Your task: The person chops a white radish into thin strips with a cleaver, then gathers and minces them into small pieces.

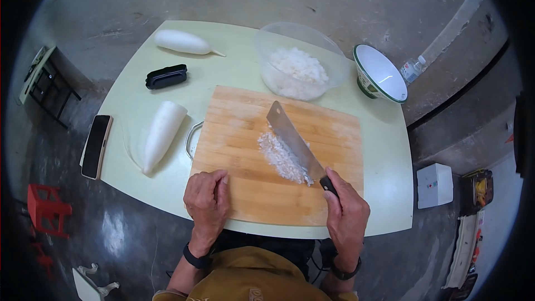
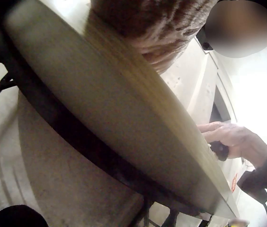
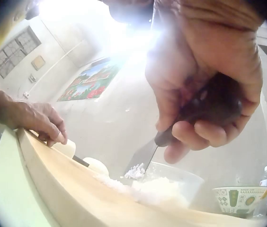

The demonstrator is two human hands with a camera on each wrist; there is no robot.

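My right hand [image 1: 348, 206] grips the black handle [image 1: 329, 185] of a cleaver [image 1: 292, 136], its wide blade slanting up and left across the wooden cutting board [image 1: 234, 139]. Along the blade's left side lies a pile of finely chopped white bits [image 1: 278, 157]. The right wrist view shows some bits stuck to the blade [image 3: 143, 158]. At the board's front left corner rests my left hand [image 1: 209, 198], fingers loosely bent and thumb alongside, with no tool in it. Up close in the left wrist view, that hand [image 2: 157, 28] lies at the board's edge.
Behind the board stands a clear plastic bowl [image 1: 264, 72] of chopped white pieces, with a green-rimmed bowl [image 1: 382, 69] and a bottle [image 1: 412, 69] to its right. Two white radishes [image 1: 164, 134], a black case [image 1: 166, 77] and a phone [image 1: 97, 145] lie at the left.
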